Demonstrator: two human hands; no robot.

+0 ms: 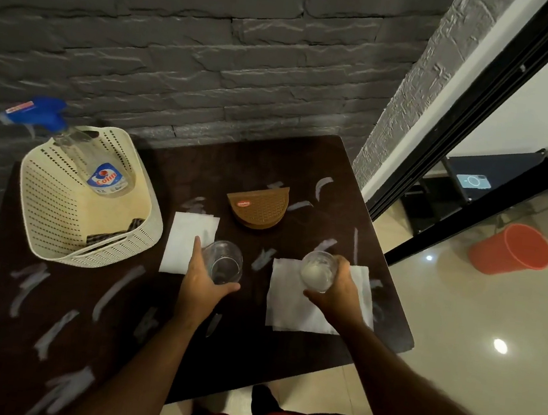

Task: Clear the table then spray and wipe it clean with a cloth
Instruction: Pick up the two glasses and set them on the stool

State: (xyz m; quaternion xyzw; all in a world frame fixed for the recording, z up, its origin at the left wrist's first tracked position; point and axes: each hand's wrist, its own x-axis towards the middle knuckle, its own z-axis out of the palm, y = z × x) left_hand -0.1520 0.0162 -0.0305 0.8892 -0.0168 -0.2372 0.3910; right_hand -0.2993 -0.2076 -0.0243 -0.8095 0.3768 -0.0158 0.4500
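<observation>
A dark brown table (49, 283) carries several whitish smears. My left hand (202, 286) grips a clear empty glass (226, 263) next to a white napkin (182, 241). My right hand (338, 291) holds a second glass (316, 270), cloudy white inside, above another white napkin (304, 314). A brown semicircular holder (258, 209) stands behind the glasses. At the left, a cream perforated basket (57, 215) holds a spray bottle (107, 176) with a blue trigger and a dark cloth (117, 234).
A dark stone wall runs behind the table. To the right are a black door frame (482, 129), a glossy tiled floor and an orange bucket (512, 250). The table's right edge lies close to my right hand.
</observation>
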